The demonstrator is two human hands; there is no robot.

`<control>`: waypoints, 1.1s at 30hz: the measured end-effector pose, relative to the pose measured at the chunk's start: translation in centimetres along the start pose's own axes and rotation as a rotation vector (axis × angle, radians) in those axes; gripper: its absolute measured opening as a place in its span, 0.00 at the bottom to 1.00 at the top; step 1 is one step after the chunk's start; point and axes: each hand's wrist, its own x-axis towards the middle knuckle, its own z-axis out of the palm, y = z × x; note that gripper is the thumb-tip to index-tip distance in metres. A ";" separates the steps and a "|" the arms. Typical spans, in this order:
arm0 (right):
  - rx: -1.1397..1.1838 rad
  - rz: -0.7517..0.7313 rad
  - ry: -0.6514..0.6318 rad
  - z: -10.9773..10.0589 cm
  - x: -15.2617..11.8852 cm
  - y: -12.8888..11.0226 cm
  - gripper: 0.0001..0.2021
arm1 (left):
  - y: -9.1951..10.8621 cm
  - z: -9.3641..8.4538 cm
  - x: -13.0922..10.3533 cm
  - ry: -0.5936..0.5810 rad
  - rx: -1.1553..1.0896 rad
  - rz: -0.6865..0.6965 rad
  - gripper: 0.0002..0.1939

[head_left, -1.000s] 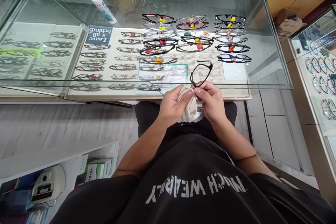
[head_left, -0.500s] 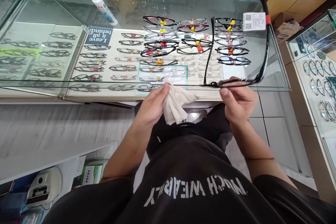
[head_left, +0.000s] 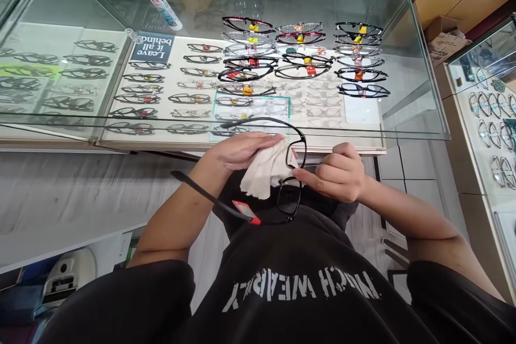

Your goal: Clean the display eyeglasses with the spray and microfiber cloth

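The black glasses point(head_left: 288, 199) were between the two hands, their front running from near to far and both temples pointing left. The left hand point(head_left: 245, 149) was nearer, holding a pale cloth point(head_left: 261, 174) against the far lens. From the right, the curled right hand point(head_left: 341, 174) touched the middle with its index finger; whether it gripped, I cannot tell. Beyond stood the glass display case point(head_left: 403, 133).

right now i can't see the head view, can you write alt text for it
A person's left hand holds a pale cloth against black glasses, while the right hand touches the front near the bridge. Beyond are a glass case, rows of frames and a white bottle.
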 end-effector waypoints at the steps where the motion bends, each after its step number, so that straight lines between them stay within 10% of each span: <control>1: 0.042 0.046 -0.033 -0.1 0.0 0.0 0.11 | -0.1 0.0 0.0 0.000 -0.002 0.010 0.26; 18: 0.049 0.041 0.090 1.4 0.1 0.7 0.12 | -1.8 2.4 0.0 0.125 -0.156 0.075 0.20; 22: 0.151 0.303 0.393 2.6 -0.1 -1.2 0.06 | -3.2 3.1 0.1 0.308 -0.129 0.273 0.21; 33: 1.198 0.957 0.418 6.3 0.5 -1.5 0.18 | -5.5 3.7 0.8 0.412 0.021 0.405 0.22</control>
